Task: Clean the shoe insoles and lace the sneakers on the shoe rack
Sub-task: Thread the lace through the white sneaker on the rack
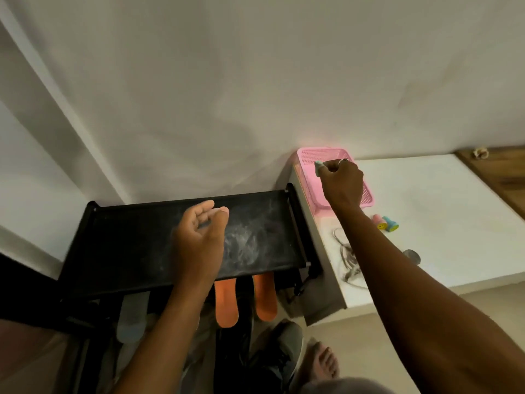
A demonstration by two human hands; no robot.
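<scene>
A black shoe rack [127,251] stands against the wall, its top shelf dusted with white smears. My left hand [199,240] hovers over that shelf, fingers loosely curled, holding nothing. My right hand [342,183] reaches over a pink mesh basket [309,155] on the white counter and pinches a small pale object [318,166]. Below the top shelf, two orange insoles [225,302] and a grey insole [132,317] stick out. A grey sneaker [287,348] sits on the floor by my bare foot.
The white counter [440,223] right of the rack carries a coiled lace or cord [348,263], small coloured toys [385,222] and a grey cap [412,255]. A wooden surface [500,177] lies at far right. The plain wall runs behind everything.
</scene>
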